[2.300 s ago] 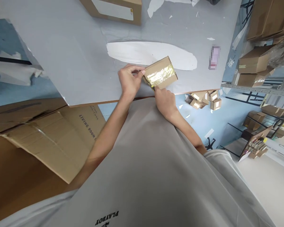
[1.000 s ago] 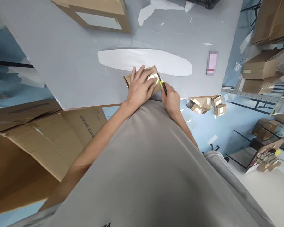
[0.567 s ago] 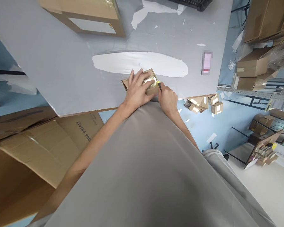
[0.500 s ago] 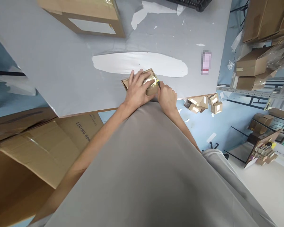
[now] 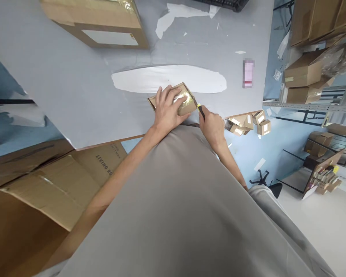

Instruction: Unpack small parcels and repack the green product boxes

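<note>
A small cardboard box (image 5: 187,100) wrapped in shiny clear tape lies on the grey table (image 5: 75,84) near its front edge. My left hand (image 5: 166,109) lies flat on top of the box with the fingers spread, pressing it down. My right hand (image 5: 212,125) is closed round a black and yellow utility knife (image 5: 200,109). The knife's tip points at the box's right side, at or just off its edge.
A larger cardboard box (image 5: 98,23) with a white label sits at the table's far left. A big open carton (image 5: 46,184) stands left of me. Several small boxes (image 5: 248,123) lie on the blue floor. Shelves with cartons (image 5: 311,73) stand at the right.
The box was held up in both hands, then laid flat under my left palm. My right hand with the knife has drawn back a little to the right along the box's edge.
</note>
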Demonstrator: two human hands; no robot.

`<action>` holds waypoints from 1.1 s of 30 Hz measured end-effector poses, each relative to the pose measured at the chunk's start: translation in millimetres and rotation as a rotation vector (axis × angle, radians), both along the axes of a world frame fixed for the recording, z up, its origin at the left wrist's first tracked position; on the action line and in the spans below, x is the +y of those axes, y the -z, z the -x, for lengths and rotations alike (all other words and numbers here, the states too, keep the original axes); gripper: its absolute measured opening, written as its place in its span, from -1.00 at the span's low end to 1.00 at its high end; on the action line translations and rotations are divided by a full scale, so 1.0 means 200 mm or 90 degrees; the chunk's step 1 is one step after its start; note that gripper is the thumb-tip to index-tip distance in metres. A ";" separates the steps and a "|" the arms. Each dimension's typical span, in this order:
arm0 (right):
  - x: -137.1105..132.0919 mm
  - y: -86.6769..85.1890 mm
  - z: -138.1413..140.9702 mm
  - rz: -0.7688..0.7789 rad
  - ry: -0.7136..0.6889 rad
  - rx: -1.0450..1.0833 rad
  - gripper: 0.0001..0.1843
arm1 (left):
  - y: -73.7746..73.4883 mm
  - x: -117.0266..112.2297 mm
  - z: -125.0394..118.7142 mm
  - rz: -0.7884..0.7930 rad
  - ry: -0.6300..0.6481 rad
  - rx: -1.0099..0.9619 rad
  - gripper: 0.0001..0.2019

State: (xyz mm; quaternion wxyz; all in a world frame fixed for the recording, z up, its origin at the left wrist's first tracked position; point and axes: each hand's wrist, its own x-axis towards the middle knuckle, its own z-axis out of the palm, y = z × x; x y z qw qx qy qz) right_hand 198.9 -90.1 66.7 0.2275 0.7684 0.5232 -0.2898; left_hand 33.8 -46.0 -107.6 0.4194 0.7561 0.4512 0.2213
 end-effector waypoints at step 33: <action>0.14 1.19 0.02 -0.083 0.325 0.664 -0.40 | 0.13 -0.59 0.70 0.155 -0.669 0.017 -0.04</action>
